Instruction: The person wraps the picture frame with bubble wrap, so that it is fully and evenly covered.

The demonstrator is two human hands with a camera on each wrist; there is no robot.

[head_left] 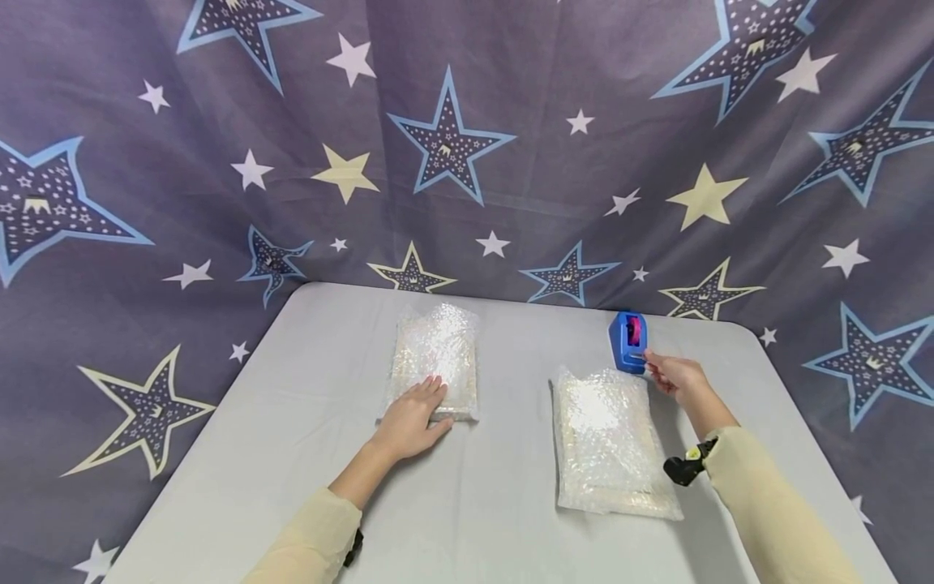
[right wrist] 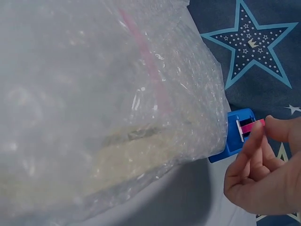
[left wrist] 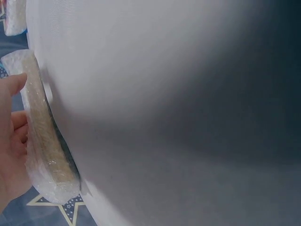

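Note:
My left hand (head_left: 410, 420) rests on the near end of a smaller bubble-wrapped parcel (head_left: 435, 349), its fingers lying over the top. In the left wrist view this parcel (left wrist: 47, 136) shows a tan edge under the clear wrap, with the thumb beside it. At the blue tape dispenser (head_left: 619, 345), my right hand (head_left: 679, 377) pinches the end of the pink tape (right wrist: 247, 127) between thumb and forefinger. A larger bubble-wrapped parcel (head_left: 609, 438) lies just in front of the dispenser. A pink strip (right wrist: 149, 66) crosses its wrap in the right wrist view.
Both parcels and the dispenser lie on a grey-white table (head_left: 306, 389). A dark curtain (head_left: 503, 178) printed with stars hangs behind the table and along its sides. The dispenser stands near the table's back edge.

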